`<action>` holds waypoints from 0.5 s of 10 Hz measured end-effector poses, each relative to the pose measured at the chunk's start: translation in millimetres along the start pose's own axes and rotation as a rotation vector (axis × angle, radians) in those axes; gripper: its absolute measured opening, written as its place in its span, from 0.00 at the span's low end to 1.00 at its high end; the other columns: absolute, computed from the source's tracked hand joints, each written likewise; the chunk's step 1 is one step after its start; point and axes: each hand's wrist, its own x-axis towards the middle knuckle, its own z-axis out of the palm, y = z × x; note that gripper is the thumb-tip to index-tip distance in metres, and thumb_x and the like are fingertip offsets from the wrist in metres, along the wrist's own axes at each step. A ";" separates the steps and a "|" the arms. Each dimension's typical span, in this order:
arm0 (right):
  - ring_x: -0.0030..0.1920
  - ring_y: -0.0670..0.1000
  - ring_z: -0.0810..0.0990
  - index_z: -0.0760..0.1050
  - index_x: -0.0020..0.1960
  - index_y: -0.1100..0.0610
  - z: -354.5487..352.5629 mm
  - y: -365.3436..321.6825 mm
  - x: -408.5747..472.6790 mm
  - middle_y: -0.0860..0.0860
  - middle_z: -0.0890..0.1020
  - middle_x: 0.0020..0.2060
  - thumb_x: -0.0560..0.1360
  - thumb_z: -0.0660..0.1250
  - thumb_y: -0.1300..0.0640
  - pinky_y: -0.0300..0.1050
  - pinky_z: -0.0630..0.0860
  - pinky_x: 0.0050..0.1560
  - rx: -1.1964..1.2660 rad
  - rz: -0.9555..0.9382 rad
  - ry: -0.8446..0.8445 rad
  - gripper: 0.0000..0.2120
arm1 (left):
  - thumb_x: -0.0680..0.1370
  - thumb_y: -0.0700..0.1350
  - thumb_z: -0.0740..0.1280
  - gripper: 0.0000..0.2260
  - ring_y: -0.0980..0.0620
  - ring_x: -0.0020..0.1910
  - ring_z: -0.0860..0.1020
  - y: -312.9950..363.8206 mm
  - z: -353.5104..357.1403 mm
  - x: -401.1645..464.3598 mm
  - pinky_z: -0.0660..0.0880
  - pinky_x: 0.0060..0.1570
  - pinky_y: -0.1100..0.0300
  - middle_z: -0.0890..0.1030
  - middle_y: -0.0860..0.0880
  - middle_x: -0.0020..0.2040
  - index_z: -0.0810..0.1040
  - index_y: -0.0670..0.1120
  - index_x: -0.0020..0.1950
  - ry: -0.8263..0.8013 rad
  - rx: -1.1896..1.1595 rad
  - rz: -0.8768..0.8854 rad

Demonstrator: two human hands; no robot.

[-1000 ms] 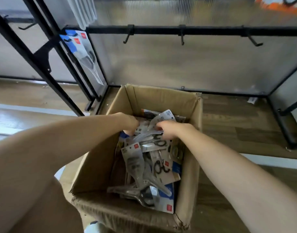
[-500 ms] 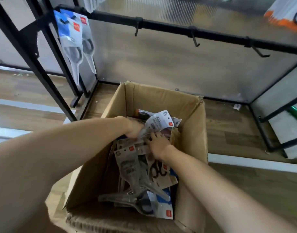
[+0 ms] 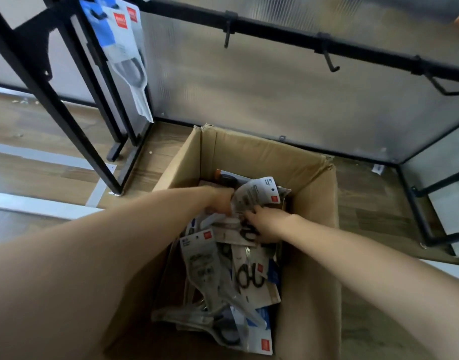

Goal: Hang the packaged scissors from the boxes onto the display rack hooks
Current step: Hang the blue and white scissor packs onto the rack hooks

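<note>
Packs (image 3: 124,53) of scissors hang at the rack's left end; further right three hooks (image 3: 329,61) stand bare on the bar. Below, in the open box (image 3: 309,183), the left hand (image 3: 219,201) grips a raised pack (image 3: 259,194), while the right hand (image 3: 266,224), fingers curled, presses the heaped packs (image 3: 223,276).

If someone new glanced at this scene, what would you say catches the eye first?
Both bare arms plunge into the open cardboard box at centre, the left hand gripping a raised scissors pack while the right hand rests on the jumbled packs below. Behind, three empty hooks line the black rail, and hung packs dangle at upper left.
</note>
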 end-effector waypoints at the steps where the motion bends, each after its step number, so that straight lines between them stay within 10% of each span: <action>1: 0.71 0.60 0.69 0.52 0.80 0.54 4.5 -1.2 -4.1 0.57 0.60 0.77 0.76 0.70 0.50 0.52 0.71 0.68 0.095 0.052 -0.029 0.40 | 0.75 0.44 0.71 0.15 0.45 0.56 0.80 8.9 6.0 1.6 0.78 0.54 0.53 0.81 0.46 0.57 0.78 0.44 0.61 0.057 -0.053 -0.035; 4: 0.50 0.53 0.77 0.76 0.60 0.52 -40.6 7.1 -5.2 0.52 0.79 0.55 0.77 0.65 0.48 0.46 0.74 0.47 0.131 0.054 0.025 0.14 | 0.82 0.41 0.60 0.14 0.42 0.60 0.78 24.9 -11.2 -20.9 0.75 0.55 0.53 0.79 0.42 0.61 0.75 0.41 0.66 0.149 0.020 -0.174; 5: 0.50 0.51 0.79 0.77 0.61 0.51 -35.5 -13.7 -1.8 0.51 0.80 0.54 0.76 0.68 0.49 0.43 0.74 0.45 0.248 -0.001 -0.052 0.15 | 0.83 0.45 0.60 0.12 0.41 0.44 0.82 22.0 -16.3 -43.0 0.77 0.32 0.53 0.81 0.40 0.49 0.77 0.40 0.60 0.069 0.156 -0.291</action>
